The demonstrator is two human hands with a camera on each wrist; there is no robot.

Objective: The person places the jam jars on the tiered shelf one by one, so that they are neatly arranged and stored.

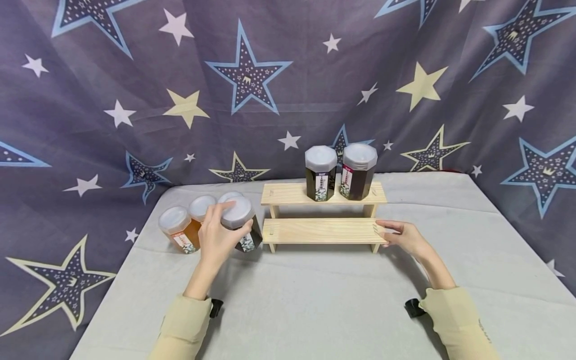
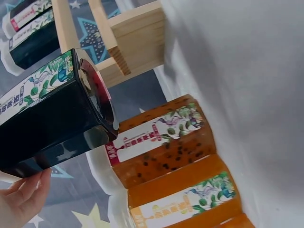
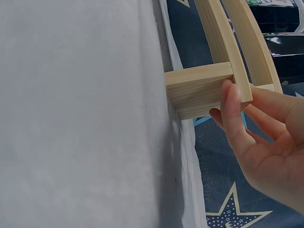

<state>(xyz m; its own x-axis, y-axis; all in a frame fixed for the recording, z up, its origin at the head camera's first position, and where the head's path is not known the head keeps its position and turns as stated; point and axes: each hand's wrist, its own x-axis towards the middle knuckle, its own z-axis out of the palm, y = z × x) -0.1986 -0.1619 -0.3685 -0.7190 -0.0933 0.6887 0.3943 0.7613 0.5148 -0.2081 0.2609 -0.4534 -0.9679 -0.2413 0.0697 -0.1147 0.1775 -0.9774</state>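
Observation:
My left hand (image 1: 215, 239) grips a dark eight-sided jar (image 1: 249, 241) near its white lid (image 1: 237, 212). The left wrist view shows the jar (image 2: 52, 114) raised and tilted, its base exposed and its flowered label facing up. To its right stands a two-tier wooden rack (image 1: 319, 231). My right hand (image 1: 407, 237) pinches the right end of the rack's lower shelf between thumb and fingers, seen closely on the shelf end (image 3: 241, 85) in the right wrist view. Two dark jars with white lids, a left one (image 1: 321, 175) and a right one (image 1: 357, 174), stand on the upper shelf.
Left of the rack, three amber jars stand close together on the cloth-covered table (image 1: 310, 310): a front one (image 1: 180, 232), one behind it (image 1: 201, 206) and one with dark seeds (image 2: 166, 147). A star-patterned curtain (image 1: 288, 90) hangs behind the table.

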